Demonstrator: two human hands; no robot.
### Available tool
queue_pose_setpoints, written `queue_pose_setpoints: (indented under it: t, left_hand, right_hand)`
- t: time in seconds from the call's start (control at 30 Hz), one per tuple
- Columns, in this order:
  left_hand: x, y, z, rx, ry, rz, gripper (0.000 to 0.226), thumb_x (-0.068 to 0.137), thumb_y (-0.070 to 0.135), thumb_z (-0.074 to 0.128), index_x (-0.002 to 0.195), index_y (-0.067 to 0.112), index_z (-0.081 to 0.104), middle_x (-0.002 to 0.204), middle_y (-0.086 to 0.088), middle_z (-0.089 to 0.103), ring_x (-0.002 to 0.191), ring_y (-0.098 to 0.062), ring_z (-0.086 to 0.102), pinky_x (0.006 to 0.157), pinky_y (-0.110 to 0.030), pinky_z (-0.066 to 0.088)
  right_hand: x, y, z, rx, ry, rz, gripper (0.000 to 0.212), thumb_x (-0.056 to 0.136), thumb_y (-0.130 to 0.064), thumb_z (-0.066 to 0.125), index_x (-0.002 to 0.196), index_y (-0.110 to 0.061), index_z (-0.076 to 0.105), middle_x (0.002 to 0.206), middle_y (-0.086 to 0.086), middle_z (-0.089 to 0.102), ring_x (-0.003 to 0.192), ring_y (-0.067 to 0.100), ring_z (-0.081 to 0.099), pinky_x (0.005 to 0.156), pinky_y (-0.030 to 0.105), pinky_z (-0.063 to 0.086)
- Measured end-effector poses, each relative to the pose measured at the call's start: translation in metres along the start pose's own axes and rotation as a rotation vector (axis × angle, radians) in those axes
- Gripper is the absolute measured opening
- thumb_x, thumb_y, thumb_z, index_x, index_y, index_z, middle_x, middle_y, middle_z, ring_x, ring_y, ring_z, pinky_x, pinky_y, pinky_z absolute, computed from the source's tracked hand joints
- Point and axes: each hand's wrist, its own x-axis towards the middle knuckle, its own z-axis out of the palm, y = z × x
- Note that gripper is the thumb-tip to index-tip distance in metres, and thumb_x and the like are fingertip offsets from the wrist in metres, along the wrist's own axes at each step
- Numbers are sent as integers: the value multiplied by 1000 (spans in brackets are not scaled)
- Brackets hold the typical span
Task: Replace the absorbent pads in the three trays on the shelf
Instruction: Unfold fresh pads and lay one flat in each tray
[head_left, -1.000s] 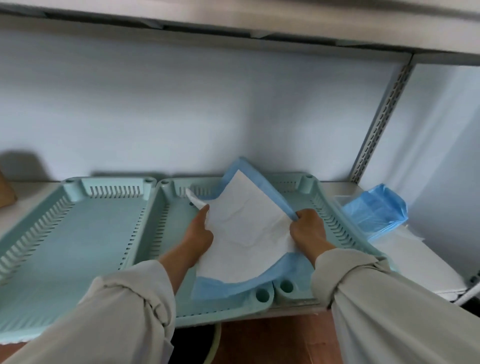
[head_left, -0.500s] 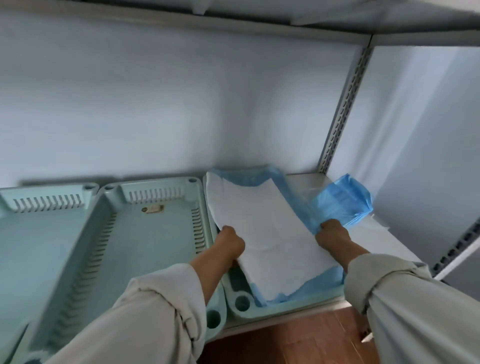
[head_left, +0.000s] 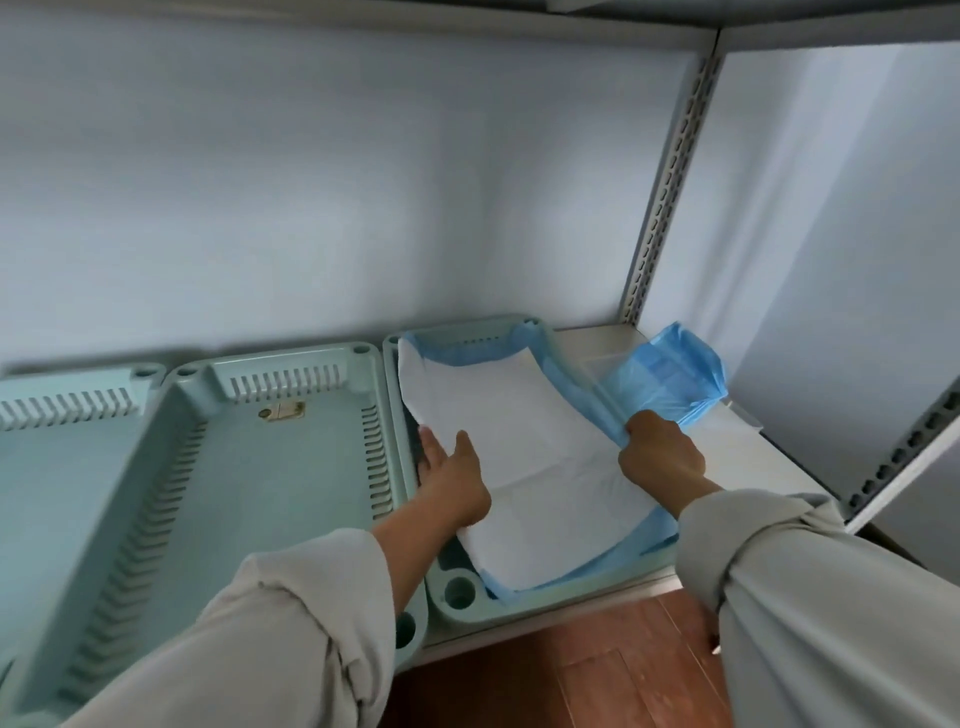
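Three pale green trays stand side by side on the shelf. A white absorbent pad with blue edging (head_left: 519, 447) lies in the right tray (head_left: 460, 592), its edges riding up the walls. My left hand (head_left: 449, 467) rests with straight fingers on the pad's left edge, against the tray wall. My right hand (head_left: 657, 454) pinches the pad's blue right edge over the tray's right wall. The middle tray (head_left: 270, 493) holds no pad and has a small label at its back. Only part of the left tray (head_left: 62, 452) is in view, with no pad seen in it.
A blue plastic pack (head_left: 670, 376) lies on the white shelf board (head_left: 748, 457) right of the trays. A slotted metal upright (head_left: 670, 176) stands at the back right corner. The wall is close behind. Wooden floor (head_left: 587, 670) shows below the shelf's front edge.
The view has swung right. The pad went from being held up over the trays to lying in the right tray. My left hand has opened flat on its left edge.
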Motion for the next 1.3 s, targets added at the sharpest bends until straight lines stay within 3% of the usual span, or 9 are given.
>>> queue_pose_setpoints:
  t: [0.1, 0.3, 0.43, 0.57, 0.67, 0.87, 1.07, 1.17, 1.3]
  left_hand:
    - [-8, -3, 6, 271, 159, 191, 82, 89, -2, 43, 151, 13, -9, 152, -18, -30, 144, -33, -20, 120, -43, 2]
    - [-17, 0, 12, 436, -223, 264, 73, 88, 35, 64, 144, 6, 28, 144, -14, 39, 129, -29, 43, 107, -38, 39]
    - [-7, 2, 15, 573, -316, 257, 84, 83, 43, 67, 147, 9, 24, 151, -16, 27, 132, -32, 40, 109, -41, 36]
    - [7, -11, 23, 611, -253, 332, 90, 88, 36, 62, 152, 21, 2, 159, -13, 3, 143, -35, 20, 115, -46, 25]
    - [13, -21, 30, 713, -150, 426, 88, 89, 31, 60, 152, 22, 0, 158, -15, 3, 141, -37, 22, 114, -46, 27]
    - [14, -21, 29, 725, -135, 439, 86, 89, 36, 59, 152, 20, 2, 159, -12, 4, 142, -35, 22, 114, -46, 28]
    - [13, -17, 20, 969, -41, 209, 87, 84, 73, 37, 141, 8, 37, 145, -14, 40, 136, -32, 33, 116, -48, 10]
    - [20, -16, 16, 929, -115, 201, 68, 92, 63, 33, 136, 13, 46, 142, -10, 47, 134, -29, 38, 116, -47, 8]
    - [31, -12, 0, 835, 8, 239, 31, 96, 24, 46, 124, 15, 56, 129, -7, 57, 124, -26, 48, 117, -48, 7]
  right_hand:
    - [-3, 4, 0, 19, -23, 4, 27, 88, -12, 48, 115, -10, 50, 104, 11, 57, 97, 29, 58, 82, 36, 46]
    - [-13, 0, 4, -50, -7, -28, 30, 89, -12, 48, 119, -13, 51, 114, 10, 57, 106, 30, 57, 89, 38, 45]
    - [-18, -20, 14, -293, 118, -388, 32, 87, -11, 52, 118, -19, 55, 120, 6, 52, 115, 25, 48, 92, 35, 43]
    - [-27, -36, 17, -163, -516, -372, 27, 74, -30, 79, 93, -21, 63, 96, 0, 62, 85, 15, 58, 84, 33, 52]
    - [-35, -33, 16, -480, -788, -299, 41, 71, -35, 82, 102, -19, 61, 100, 7, 66, 83, 18, 58, 89, 33, 52]
    - [-37, -40, 11, -703, -774, -323, 53, 79, -42, 74, 111, 0, 66, 118, 13, 65, 73, 20, 53, 76, 29, 41]
    - [-33, -28, 12, -721, -590, -311, 27, 84, -31, 70, 101, -13, 59, 123, 10, 63, 102, 25, 62, 80, 28, 42]
    - [-31, -35, 15, -611, -421, -352, 28, 92, -10, 50, 119, -9, 54, 127, 12, 57, 114, 28, 57, 91, 35, 45]
    - [-19, -63, 33, -263, -374, -433, 42, 92, -21, 56, 133, -19, 47, 140, 7, 47, 126, 24, 46, 104, 35, 37]
